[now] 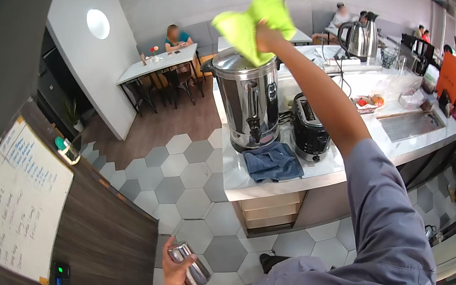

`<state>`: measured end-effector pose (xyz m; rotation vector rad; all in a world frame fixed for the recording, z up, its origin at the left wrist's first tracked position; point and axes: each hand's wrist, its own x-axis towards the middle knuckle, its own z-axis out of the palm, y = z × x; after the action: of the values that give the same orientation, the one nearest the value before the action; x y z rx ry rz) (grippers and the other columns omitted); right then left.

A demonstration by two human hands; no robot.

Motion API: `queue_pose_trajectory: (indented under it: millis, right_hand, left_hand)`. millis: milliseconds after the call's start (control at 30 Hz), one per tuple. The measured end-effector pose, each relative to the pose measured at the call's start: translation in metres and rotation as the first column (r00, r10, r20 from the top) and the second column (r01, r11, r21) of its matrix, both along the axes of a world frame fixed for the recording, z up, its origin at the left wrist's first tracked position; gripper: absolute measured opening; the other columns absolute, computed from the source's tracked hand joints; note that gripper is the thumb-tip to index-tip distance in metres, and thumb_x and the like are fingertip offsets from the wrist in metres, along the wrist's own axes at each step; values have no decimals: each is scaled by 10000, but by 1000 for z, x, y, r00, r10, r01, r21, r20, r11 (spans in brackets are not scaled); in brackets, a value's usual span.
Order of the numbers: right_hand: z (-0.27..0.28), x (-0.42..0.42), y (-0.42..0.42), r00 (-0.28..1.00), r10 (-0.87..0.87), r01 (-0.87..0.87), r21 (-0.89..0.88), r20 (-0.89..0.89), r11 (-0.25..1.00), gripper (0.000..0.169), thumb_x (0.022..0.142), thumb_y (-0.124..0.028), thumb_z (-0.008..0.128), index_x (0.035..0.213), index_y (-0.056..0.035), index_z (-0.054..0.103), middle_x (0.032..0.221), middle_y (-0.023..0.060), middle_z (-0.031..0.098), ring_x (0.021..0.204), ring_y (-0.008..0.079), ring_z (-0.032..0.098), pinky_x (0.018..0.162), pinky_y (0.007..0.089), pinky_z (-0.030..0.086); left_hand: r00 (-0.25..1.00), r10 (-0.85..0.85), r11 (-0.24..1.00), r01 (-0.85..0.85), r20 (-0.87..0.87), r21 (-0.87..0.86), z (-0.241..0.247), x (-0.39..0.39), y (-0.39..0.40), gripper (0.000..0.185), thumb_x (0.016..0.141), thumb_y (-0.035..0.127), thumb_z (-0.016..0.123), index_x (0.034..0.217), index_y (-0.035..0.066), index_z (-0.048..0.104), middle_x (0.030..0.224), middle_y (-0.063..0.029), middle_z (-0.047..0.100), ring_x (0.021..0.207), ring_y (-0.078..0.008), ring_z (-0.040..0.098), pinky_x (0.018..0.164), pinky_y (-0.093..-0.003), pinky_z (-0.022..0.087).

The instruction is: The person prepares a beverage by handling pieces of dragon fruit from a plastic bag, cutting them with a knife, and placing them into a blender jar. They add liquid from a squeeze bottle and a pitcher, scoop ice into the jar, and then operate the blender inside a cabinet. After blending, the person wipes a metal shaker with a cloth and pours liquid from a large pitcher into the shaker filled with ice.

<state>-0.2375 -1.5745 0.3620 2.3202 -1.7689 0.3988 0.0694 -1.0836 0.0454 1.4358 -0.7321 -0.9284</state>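
Observation:
My right hand grips a lime-green cloth, raised above a stainless steel hot-water urn; part of the cloth hangs over the urn's lid. Low on the left, my left hand is closed around a shiny metal cup, held tilted over the floor. The urn stands near the left end of a marble-topped counter. A folded blue cloth lies in front of its base, and a black and steel toaster is beside it, partly behind my right forearm.
A whiteboard with handwriting hangs on the dark wood panel at left. Further right on the counter are a steel kettle, a drip tray and a basket with red items. People sit at tables beyond.

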Motion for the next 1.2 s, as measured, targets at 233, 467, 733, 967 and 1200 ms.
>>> queue_pose_trajectory:
  millis: [233, 467, 733, 967, 1200]
  right_hand:
    - [-62, -18, 30, 781, 548, -341, -532, 298, 775, 299, 842, -230, 648, 1123, -133, 684, 1045, 78, 662, 1026, 294, 579, 862, 451, 433]
    - [-111, -29, 44, 582, 617, -807, -472, -529, 356, 279, 765, -214, 626, 1024, -140, 701, 931, -40, 545, 962, 147, 499, 803, 313, 362]
    - [-97, -13, 47, 461, 507, -876, -285, -728, 389, 310, 776, -183, 586, 1067, -110, 665, 996, -19, 523, 986, 149, 480, 818, 310, 353]
    - [-87, -35, 70, 554, 642, -822, -228, -530, 521, 618, 758, -156, 709, 1351, -106, 542, 1175, 53, 527, 1106, 227, 482, 891, 382, 354]
    - [-161, 75, 263, 221, 813, -652, -538, 539, 534, 284, 884, -149, 622, 1106, 26, 641, 925, 122, 629, 771, 218, 589, 709, 355, 478]
  left_hand:
    - [985, 163, 987, -164, -53, -6, -26, 8, -46, 775, 666, 29, 771, 1365, 54, 438, 1112, -129, 566, 961, -237, 616, 838, -362, 521]
    - [966, 259, 965, -260, -18, -32, 1, 22, -93, 742, 697, 35, 774, 1361, 29, 442, 1177, -117, 515, 1017, -218, 535, 890, -351, 471]
    - [977, 193, 963, -206, -91, -172, -2, -12, -114, 766, 661, 4, 774, 1351, 22, 441, 1182, -99, 496, 1047, -210, 517, 907, -336, 455]
    - [933, 331, 933, -346, -142, -102, -50, -23, -25, 775, 666, -11, 754, 1363, 49, 423, 1184, -114, 500, 1020, -220, 537, 879, -359, 483]
    - [557, 724, 555, -821, -408, -136, -28, -47, 197, 607, 835, 136, 693, 1367, 84, 404, 1154, -160, 537, 1018, -287, 615, 802, -438, 558]
